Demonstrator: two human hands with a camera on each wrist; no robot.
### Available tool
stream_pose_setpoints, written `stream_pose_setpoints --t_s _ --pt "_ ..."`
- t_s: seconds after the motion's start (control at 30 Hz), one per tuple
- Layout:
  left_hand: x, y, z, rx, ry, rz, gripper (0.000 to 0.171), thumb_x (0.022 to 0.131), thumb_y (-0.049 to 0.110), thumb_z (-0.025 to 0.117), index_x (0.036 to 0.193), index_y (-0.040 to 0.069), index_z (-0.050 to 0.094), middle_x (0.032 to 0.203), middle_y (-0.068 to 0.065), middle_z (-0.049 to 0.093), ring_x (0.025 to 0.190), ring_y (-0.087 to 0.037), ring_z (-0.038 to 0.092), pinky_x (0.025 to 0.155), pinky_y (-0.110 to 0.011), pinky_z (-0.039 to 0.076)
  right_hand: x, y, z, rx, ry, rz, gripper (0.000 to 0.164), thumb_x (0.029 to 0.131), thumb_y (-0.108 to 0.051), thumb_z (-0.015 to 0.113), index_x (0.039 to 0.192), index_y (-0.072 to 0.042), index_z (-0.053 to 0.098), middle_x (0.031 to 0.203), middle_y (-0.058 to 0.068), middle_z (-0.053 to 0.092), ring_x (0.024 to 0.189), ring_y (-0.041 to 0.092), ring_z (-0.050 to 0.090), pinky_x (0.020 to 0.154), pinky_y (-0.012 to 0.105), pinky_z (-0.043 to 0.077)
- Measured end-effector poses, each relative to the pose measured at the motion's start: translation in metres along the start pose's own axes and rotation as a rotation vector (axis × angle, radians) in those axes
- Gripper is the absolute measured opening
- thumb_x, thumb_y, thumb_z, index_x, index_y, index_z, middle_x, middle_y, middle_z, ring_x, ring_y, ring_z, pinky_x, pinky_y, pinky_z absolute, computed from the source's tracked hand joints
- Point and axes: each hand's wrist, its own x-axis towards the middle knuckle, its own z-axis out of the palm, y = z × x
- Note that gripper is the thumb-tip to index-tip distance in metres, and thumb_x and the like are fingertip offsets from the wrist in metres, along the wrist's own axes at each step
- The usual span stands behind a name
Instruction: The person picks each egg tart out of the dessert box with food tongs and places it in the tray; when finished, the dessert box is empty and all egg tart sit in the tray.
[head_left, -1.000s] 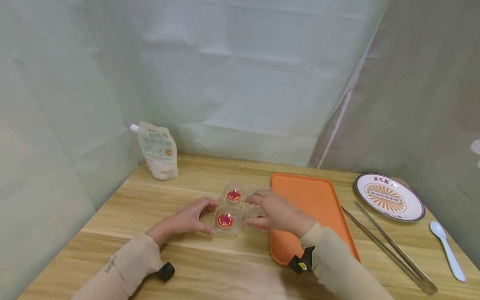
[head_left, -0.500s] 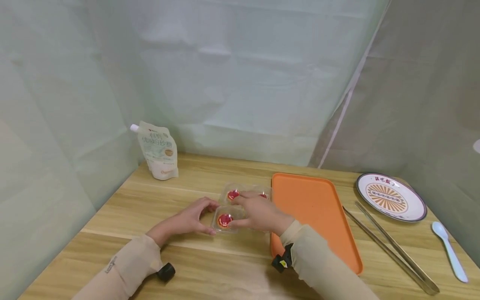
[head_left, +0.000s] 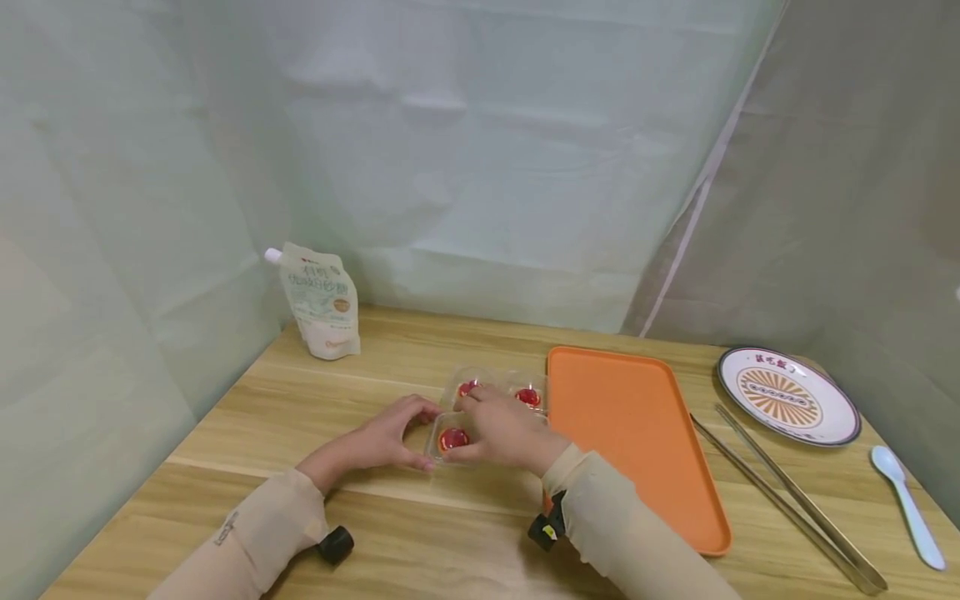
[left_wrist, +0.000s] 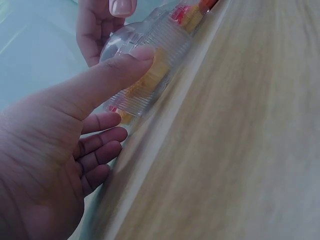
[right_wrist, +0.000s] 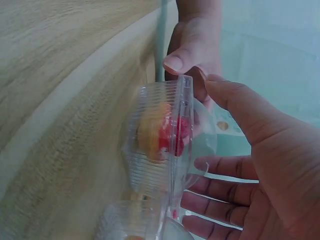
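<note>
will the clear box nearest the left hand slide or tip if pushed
The clear box seems light: thin plastic around one tart. Ribbed walls may limit slipping. Sitting low on the table, it likely slides before tipping.

Free table (head_left: 397, 362) separates the clear containers (head_left: 467, 377) from the obstructing pouch (head_left: 322, 304).

The boxes (right_wrist: 167, 137) are glossy ribbed plastic, the tongs (head_left: 813, 511) shiny metal

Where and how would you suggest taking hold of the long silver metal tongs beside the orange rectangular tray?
Probably across both arms of the tongs, just past the joined end, with the right hand coming from above, on the near side: that end points toward the person and the arms splay away from it, so squeezing their outer edges should work.
</note>
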Motion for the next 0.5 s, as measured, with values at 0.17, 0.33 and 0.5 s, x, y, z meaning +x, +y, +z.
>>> stream_pose_setpoints --t_s 0.17,0.33,0.5 --pt "0.0001 -0.0004 0.0004 -0.003 0.003 0.0 0.072 0.071 0.039 0.084 0.127 0.007 0.052 0.12 -0.006 0.055 0.112 -0.022 0.051 0.099 -0.039 0.045 0.0024 -0.0024 0.0021 0.002 -0.018 0.038 0.074 0.078 -0.066 0.065 0.127 -0.01 0.059 0.126 0.004 0.061 0.117 0.02 0.058 0.096 0.034 0.053" --pt "0.0008 -0.0018 0.0014 0.01 0.011 0.005 0.071 0.071 0.039 0.084 0.126 0.007 0.053 0.119 -0.005 0.055 0.111 -0.021 0.051 0.099 -0.038 0.045 0.0045 -0.0047 0.0027 -0.001 -0.023 0.047 0.076 0.076 -0.067 0.065 0.128 -0.012 0.058 0.126 0.003 0.062 0.115 0.02 0.059 0.095 0.036 0.053" --pt "0.0015 -0.0023 0.0018 0.012 0.013 0.005 0.071 0.071 0.039 0.084 0.126 0.008 0.053 0.119 -0.005 0.055 0.11 -0.021 0.051 0.099 -0.038 0.045 0.0058 -0.0058 0.0031 -0.022 -0.032 0.046 0.077 0.075 -0.066 0.067 0.129 -0.012 0.058 0.129 0.003 0.061 0.128 0.025 0.052 0.109 0.04 0.043"
